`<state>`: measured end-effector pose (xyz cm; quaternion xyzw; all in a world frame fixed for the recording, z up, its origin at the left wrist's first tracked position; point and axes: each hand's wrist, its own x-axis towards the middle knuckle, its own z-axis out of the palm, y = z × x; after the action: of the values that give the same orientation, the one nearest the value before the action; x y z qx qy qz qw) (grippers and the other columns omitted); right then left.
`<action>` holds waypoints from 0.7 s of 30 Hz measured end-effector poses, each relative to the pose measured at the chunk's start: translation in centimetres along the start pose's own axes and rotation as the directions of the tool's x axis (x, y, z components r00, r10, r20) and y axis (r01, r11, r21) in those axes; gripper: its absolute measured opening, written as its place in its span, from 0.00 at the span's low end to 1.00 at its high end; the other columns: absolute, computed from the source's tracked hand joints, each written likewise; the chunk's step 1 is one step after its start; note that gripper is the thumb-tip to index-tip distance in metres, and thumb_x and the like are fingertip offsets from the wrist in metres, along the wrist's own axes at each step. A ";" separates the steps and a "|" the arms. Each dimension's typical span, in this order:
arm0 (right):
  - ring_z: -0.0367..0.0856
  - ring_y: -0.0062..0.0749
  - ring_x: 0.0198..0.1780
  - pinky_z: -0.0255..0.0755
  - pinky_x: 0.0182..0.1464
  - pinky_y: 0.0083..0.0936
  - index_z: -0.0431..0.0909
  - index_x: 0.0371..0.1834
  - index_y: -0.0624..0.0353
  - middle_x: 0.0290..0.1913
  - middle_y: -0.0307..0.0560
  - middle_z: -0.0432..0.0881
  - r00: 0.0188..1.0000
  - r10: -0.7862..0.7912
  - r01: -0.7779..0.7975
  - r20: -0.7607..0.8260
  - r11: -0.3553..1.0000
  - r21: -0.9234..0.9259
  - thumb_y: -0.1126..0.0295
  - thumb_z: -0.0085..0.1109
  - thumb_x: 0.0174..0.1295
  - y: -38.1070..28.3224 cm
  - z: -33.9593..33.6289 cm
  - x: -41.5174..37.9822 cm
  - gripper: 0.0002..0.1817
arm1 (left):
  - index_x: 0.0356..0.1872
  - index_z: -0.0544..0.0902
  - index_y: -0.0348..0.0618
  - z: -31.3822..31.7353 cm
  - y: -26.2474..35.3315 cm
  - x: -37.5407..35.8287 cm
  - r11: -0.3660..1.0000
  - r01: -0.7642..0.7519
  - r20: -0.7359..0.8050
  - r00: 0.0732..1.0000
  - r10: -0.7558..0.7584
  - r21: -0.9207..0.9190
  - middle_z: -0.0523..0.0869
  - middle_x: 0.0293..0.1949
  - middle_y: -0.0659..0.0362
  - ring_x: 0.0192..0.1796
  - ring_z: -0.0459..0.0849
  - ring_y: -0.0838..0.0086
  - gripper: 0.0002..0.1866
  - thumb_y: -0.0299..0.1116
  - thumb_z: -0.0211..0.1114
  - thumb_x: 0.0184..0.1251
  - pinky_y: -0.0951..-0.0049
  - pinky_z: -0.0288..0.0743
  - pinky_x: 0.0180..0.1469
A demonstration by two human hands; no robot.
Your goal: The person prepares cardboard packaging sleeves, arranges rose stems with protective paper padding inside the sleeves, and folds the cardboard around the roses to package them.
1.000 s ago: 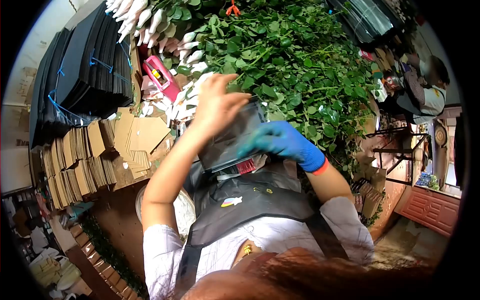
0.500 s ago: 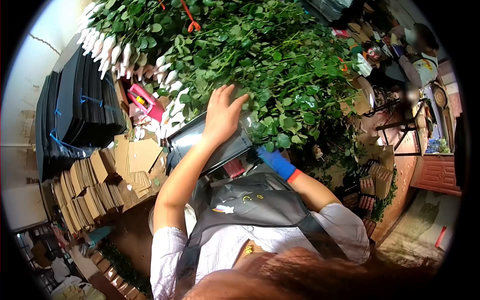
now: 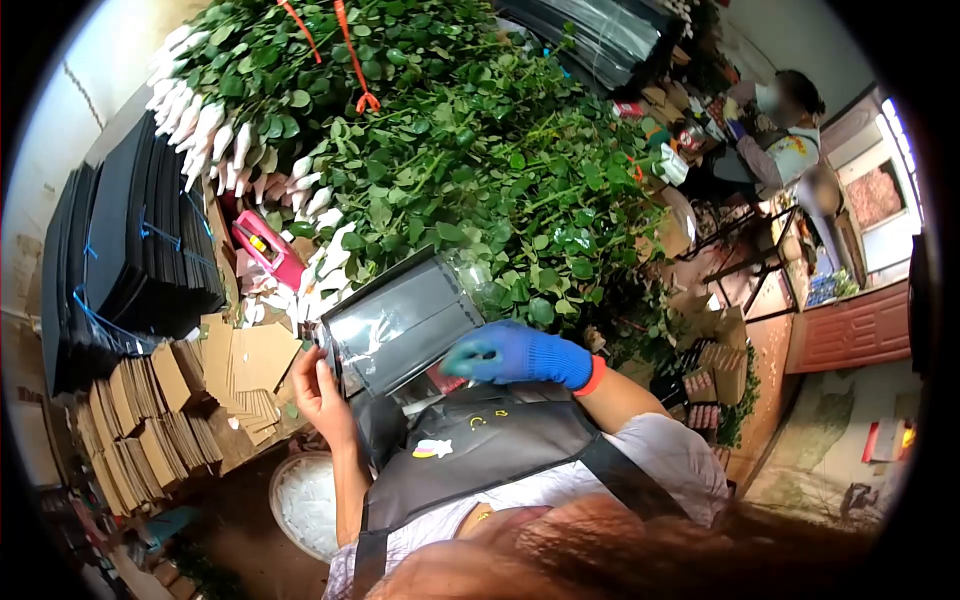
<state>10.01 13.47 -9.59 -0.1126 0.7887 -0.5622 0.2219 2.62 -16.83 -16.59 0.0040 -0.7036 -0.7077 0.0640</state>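
Observation:
A dark stack of flat sheets with a glossy clear plastic face [image 3: 400,325] lies tilted in front of my body, against the leaves. My bare left hand [image 3: 322,392] is at its left edge, fingers loosely bent and apart, the tips close by the corner. My right hand [image 3: 515,355], in a blue knitted glove with a red cuff, reaches across the stack's lower right edge. Its greenish fingertips are smeared by motion. Beyond the stack lies a large heap of leafy green rose stems [image 3: 440,150], with white-wrapped heads [image 3: 205,130] on the left.
Black boards [image 3: 140,240] tied with blue cord stand at left, above stacked cardboard pieces [image 3: 150,400]. A pink holder [image 3: 268,250] sits beside the stems. A white round tub [image 3: 305,500] stands lower left. Another person [image 3: 785,135] sits at far right near a metal frame [image 3: 755,265].
My left hand has come back from the leaves to the stack's left edge. My gloved right hand has moved left and up onto its lower right edge. The view has shifted.

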 end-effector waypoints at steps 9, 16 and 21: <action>0.82 0.46 0.56 0.57 0.78 0.54 0.87 0.37 0.55 0.44 0.46 0.87 0.528 -0.553 0.799 0.644 0.065 -0.598 0.48 0.60 0.66 -1.2 7.7 16.6 0.20 | 0.68 0.73 0.44 -2.6 -5.1 -3.1 0.912 0.210 -0.201 0.935 -0.293 -0.352 0.83 0.57 0.60 0.48 0.78 0.82 0.19 0.34 0.57 0.82 0.79 0.75 0.48; 0.83 0.44 0.54 0.61 0.77 0.55 0.86 0.25 0.51 0.32 0.43 0.85 0.629 -0.401 0.753 0.666 0.104 -0.649 0.51 0.63 0.64 -10.2 2.7 13.2 0.18 | 0.64 0.77 0.38 -4.1 -5.0 -3.2 0.927 0.278 -0.016 0.956 -0.291 -0.250 0.83 0.58 0.57 0.57 0.81 0.73 0.19 0.39 0.58 0.83 0.73 0.74 0.61; 0.84 0.46 0.56 0.69 0.70 0.50 0.84 0.24 0.55 0.38 0.43 0.88 0.739 -0.660 0.532 0.137 0.446 -0.720 0.58 0.66 0.63 -15.4 0.0 3.7 0.15 | 0.77 0.63 0.35 3.9 1.3 1.6 0.359 0.768 0.726 0.630 -0.275 -0.530 0.71 0.74 0.46 0.74 0.72 0.60 0.40 0.63 0.38 0.83 0.59 0.66 0.76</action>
<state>5.66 6.59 3.95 -0.4138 0.8660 -0.2544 -0.1189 0.76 -13.13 -15.10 0.0184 -0.2411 -0.8948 -0.3754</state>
